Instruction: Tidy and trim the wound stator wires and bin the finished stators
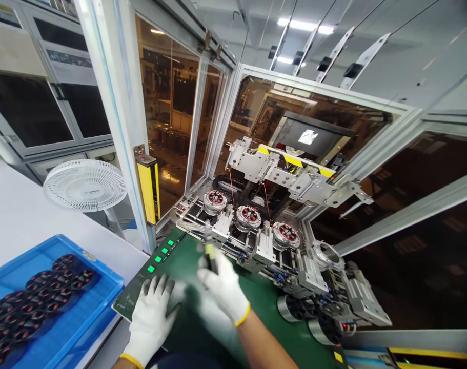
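My right hand, in a white glove with a yellow cuff, is closed around a small hand tool with a black and yellow-green handle. Motion blurs the tool, so its exact kind is unclear. My left hand, gloved the same way, lies with fingers spread at the edge of the green work surface, holding nothing. Beyond my hands, three round stators with red and black windings, the left stator, middle stator and right stator, sit in metal fixtures. Thin copper-red wires run up near them.
An empty ring fixture stands at the right of the row. Silver cylinders lie near the front right. A blue bin with several black-and-red stators is at left, by a white fan and a yellow safety post.
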`<state>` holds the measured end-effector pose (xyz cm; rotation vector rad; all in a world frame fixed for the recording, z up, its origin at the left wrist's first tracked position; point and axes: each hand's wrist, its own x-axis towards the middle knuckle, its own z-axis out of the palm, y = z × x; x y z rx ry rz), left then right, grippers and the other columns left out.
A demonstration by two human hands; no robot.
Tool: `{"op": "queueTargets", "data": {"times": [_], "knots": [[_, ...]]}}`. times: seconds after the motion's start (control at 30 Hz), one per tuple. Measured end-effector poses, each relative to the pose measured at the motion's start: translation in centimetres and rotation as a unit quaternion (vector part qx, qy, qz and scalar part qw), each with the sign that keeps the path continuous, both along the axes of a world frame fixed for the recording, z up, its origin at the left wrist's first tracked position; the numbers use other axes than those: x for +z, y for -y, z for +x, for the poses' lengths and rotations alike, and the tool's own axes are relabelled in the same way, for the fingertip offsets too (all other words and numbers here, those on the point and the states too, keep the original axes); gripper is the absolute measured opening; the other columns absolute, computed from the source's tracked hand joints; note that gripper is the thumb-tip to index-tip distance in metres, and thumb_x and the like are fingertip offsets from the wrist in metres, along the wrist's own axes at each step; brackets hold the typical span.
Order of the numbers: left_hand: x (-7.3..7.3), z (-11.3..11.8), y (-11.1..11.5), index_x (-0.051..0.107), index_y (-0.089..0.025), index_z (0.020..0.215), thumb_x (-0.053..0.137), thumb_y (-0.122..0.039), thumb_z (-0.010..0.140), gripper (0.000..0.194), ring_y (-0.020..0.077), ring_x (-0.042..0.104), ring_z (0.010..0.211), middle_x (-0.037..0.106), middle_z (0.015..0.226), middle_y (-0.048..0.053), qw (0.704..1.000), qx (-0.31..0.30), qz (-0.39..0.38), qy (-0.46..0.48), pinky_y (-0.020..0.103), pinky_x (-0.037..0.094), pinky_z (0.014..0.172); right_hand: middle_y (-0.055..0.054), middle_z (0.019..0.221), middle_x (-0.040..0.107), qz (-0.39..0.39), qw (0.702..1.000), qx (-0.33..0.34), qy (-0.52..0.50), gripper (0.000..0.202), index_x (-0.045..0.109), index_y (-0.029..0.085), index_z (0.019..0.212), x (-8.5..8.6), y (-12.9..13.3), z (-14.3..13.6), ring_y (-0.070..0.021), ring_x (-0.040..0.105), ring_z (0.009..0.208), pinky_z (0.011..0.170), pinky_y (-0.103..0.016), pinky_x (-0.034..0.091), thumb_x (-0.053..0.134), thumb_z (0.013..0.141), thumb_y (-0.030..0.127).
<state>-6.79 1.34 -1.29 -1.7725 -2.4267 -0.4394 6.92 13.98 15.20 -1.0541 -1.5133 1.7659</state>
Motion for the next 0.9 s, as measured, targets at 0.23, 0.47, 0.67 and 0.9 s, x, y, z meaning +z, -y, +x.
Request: {"op": "queueTargets", "data": {"times": [0.23, 0.47, 0.67, 0.9], "knots": [[-0.3, -0.2, -0.1, 0.065, -0.018, 0.117, 0.052, -0.048, 0.082, 0.048, 0.0342, 0.044, 0.124, 0.057, 0.131, 0.014, 1.0, -0.01, 0.01, 0.004, 0.052, 0.025, 0.109, 0.002, 0.07, 0.055, -0.084, 0.982, -0.134, -0.1, 0.032, 0.053, 0.019, 0.079, -3.2, -6.8, 3.2, -0.014, 0.053, 0.063, 0.058, -0.027, 0.05, 0.071, 0.053, 0.027], [-0.4, -0.1, -0.2, 0.064, -0.017, 0.118, 0.052, -0.048, 0.082, 0.049, 0.0347, 0.043, 0.124, 0.056, 0.131, 0.015, 1.0, -0.01, -0.003, -0.006, 0.053, 0.025, 0.109, 0.003, 0.067, 0.055, -0.11, 0.972, -0.18, -0.108, 0.032, 0.051, 0.021, 0.078, -4.3, -8.0, 2.5, -0.0145, 0.054, 0.061, 0.056, -0.026, 0.048, 0.07, 0.052, 0.026], [-0.3, -0.3, -0.1, 0.063, -0.017, 0.118, 0.053, -0.049, 0.083, 0.049, 0.035, 0.043, 0.124, 0.056, 0.131, 0.015, 1.0, -0.015, 0.005, -0.006, 0.054, 0.025, 0.109, 0.003, 0.069, 0.057, -0.123, 0.969, -0.177, -0.118, 0.037, 0.051, 0.02, 0.08, -4.5, -8.4, 2.8, -0.0142, 0.055, 0.062, 0.063, -0.03, 0.053, 0.073, 0.051, 0.025], [-0.4, -0.3, -0.1, 0.063, -0.017, 0.117, 0.053, -0.049, 0.083, 0.048, 0.0349, 0.045, 0.123, 0.057, 0.13, 0.015, 1.0, -0.017, 0.013, -0.019, 0.054, 0.028, 0.107, 0.004, 0.065, 0.054, -0.114, 0.968, -0.19, -0.115, 0.04, 0.048, 0.02, 0.081, -5.3, -9.3, 2.5, -0.0126, 0.052, 0.057, 0.046, -0.022, 0.044, 0.072, 0.049, 0.026]]}}
